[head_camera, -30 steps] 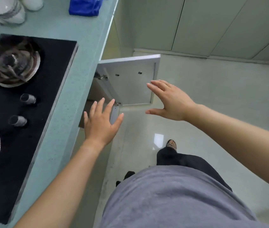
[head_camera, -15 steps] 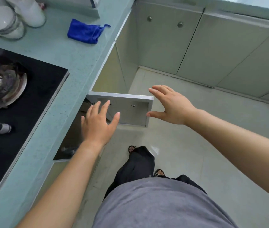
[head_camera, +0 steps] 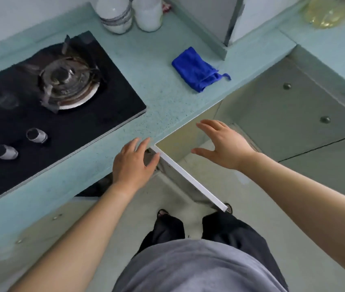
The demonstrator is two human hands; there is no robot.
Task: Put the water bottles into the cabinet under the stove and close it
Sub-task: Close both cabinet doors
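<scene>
Nearest: grey shirt, dark trousers, feet on the pale floor (head_camera: 188, 186). Both forearms reach forward from there.

Cabinet door (head_camera: 190, 180) under the stove stands ajar, seen edge-on from above: white top edge runs diagonally from the tabletop's front edge out toward the person's right foot. Dark opening of the cabinet (head_camera: 95, 187) shows below the tabletop edge, left of the door. No water bottles visible; cabinet interior too dark to tell what's inside.

Left hand (head_camera: 132, 163): grip released, fingers spread, palm down, over the tabletop's front edge right at the hinge end of the door. Fingertips just beside the door's top edge; contact can't be told.

Right hand (head_camera: 223, 144): grip released, fingers splayed, thumb out, holding nothing. It hovers on the outer side of the door, near it but apart.

Farther: teal tabletop (head_camera: 156, 98) with black gas stove (head_camera: 47, 98) on its left part, two knobs near the front edge. Blue cloth (head_camera: 196, 70) near the inside corner of the L-shaped tabletop. Two white jars (head_camera: 129, 13) at the back edge.
</scene>
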